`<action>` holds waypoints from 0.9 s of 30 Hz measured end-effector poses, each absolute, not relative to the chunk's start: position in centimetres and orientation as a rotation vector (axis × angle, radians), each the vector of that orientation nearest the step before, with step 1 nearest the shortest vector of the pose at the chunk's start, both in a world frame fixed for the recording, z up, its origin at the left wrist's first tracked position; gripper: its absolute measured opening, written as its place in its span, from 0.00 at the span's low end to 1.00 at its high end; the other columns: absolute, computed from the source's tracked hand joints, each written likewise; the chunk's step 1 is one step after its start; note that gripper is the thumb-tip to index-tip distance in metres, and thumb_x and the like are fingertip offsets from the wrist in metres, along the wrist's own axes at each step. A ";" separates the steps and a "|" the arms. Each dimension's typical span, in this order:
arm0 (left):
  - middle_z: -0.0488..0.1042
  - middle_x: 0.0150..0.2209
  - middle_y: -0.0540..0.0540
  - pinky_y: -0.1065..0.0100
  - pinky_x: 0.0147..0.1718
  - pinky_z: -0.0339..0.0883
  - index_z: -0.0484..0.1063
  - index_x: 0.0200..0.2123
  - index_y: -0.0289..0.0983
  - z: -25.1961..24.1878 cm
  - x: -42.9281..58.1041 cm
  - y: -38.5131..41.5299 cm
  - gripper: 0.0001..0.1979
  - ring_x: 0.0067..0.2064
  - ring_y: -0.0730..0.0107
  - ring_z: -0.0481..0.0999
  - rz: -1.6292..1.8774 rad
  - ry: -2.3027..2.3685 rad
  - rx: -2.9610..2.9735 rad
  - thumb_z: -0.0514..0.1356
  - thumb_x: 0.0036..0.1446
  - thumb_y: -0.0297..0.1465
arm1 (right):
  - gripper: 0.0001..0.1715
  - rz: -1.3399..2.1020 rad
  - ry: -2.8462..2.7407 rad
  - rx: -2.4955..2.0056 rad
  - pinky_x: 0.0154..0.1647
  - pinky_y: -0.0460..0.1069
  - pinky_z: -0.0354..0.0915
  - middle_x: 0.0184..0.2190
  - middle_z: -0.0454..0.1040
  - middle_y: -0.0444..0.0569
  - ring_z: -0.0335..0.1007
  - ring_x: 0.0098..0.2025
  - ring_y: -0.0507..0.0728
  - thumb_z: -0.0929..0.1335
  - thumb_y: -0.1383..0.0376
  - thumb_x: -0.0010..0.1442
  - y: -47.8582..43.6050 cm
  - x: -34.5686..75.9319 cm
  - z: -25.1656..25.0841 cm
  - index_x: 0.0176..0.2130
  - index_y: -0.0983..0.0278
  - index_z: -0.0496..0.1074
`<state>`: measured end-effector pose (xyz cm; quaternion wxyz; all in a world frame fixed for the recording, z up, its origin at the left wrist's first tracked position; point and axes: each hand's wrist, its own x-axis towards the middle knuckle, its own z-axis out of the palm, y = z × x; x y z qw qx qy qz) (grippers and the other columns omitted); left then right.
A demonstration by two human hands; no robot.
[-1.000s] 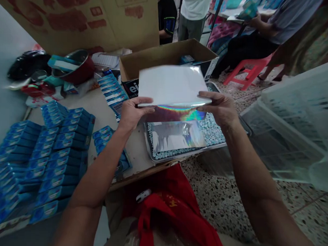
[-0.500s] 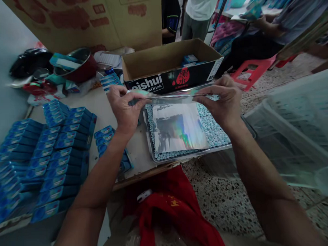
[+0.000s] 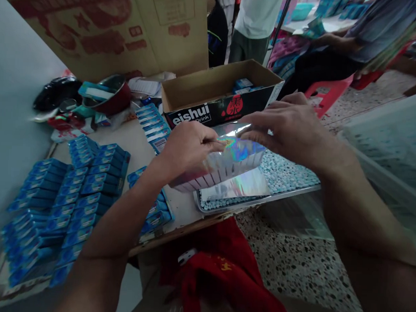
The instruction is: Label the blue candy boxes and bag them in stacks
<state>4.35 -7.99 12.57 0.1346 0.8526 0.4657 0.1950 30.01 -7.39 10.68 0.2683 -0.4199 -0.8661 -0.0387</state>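
Observation:
A shiny rainbow-silver sheet (image 3: 224, 165) hangs tilted between my hands, its lower part showing a row of dark stripes. My left hand (image 3: 186, 148) is closed on its upper left part, fingertips pressed together. My right hand (image 3: 294, 131) grips the upper right side, thumb below and fingers above. Underneath, a second silvery sheet (image 3: 244, 187) lies on small pale blue pellets (image 3: 292, 175). These fill a shallow clear tray (image 3: 250, 204) at the table edge. The held sheet and my hands cover the tray's left and rear parts.
Blue small boxes (image 3: 87, 192) stand in rows on the left of the table (image 3: 183, 214). Behind the tray is an open black carton (image 3: 209, 108) with a few blue boxes inside. A red bowl (image 3: 119, 100) sits back left; a translucent crate (image 3: 388, 157) is at right. People are beyond.
The sheet between my hands has swung from nearly edge-on to facing me, lower edge hanging down. My left hand has moved right, nearer my right hand. The view has shifted slightly.

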 end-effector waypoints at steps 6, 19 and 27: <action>0.79 0.26 0.49 0.68 0.32 0.59 0.85 0.30 0.38 12.7 3.8 -8.0 0.10 0.30 0.71 0.74 0.487 1.327 2.424 0.68 0.61 0.37 | 0.30 -0.488 -2.343 -1.153 0.64 0.76 0.57 0.70 0.69 0.57 0.65 0.69 0.78 0.65 0.41 0.72 -7.6 30.1 12.5 0.55 0.59 0.79; 0.83 0.32 0.47 0.68 0.34 0.63 0.86 0.36 0.39 11.5 -2.8 -7.7 0.12 0.35 0.66 0.78 0.430 1.472 2.223 0.64 0.65 0.38 | 0.24 0.382 -2.471 -1.135 0.33 0.50 0.54 0.30 0.80 0.47 0.68 0.29 0.53 0.65 0.49 0.72 -5.4 28.8 10.0 0.38 0.59 0.82; 0.83 0.31 0.47 0.69 0.32 0.68 0.85 0.34 0.36 9.5 -6.8 -8.6 0.17 0.31 0.68 0.76 0.793 1.419 1.614 0.76 0.45 0.42 | 0.31 1.343 -2.221 -1.121 0.31 0.49 0.60 0.28 0.74 0.44 0.64 0.29 0.52 0.74 0.38 0.56 -4.9 28.4 10.3 0.35 0.62 0.82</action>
